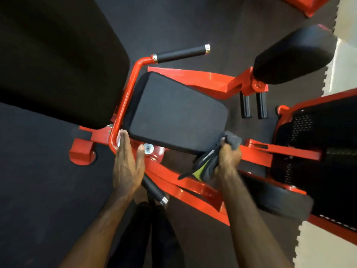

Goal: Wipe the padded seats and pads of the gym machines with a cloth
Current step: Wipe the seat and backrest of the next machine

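A black padded seat (173,111) sits in the middle of an orange-red machine frame (123,105). My right hand (229,157) grips a bunched grey cloth (230,140) with a yellow-green patch, held against the seat's near right corner. My left hand (128,163) is flat with straight fingers, its fingertips at the seat's near left corner beside the frame tube. A large black back pad (58,60) fills the upper left. Another black pad (293,57) stands at the upper right.
Two black-gripped handles stick out from the frame, one far (181,54) and one near (152,188) under my left hand. Two short black grips (253,105) hang right of the seat. A black perforated plate (313,144) lies at right. Dark rubber floor surrounds the machine.
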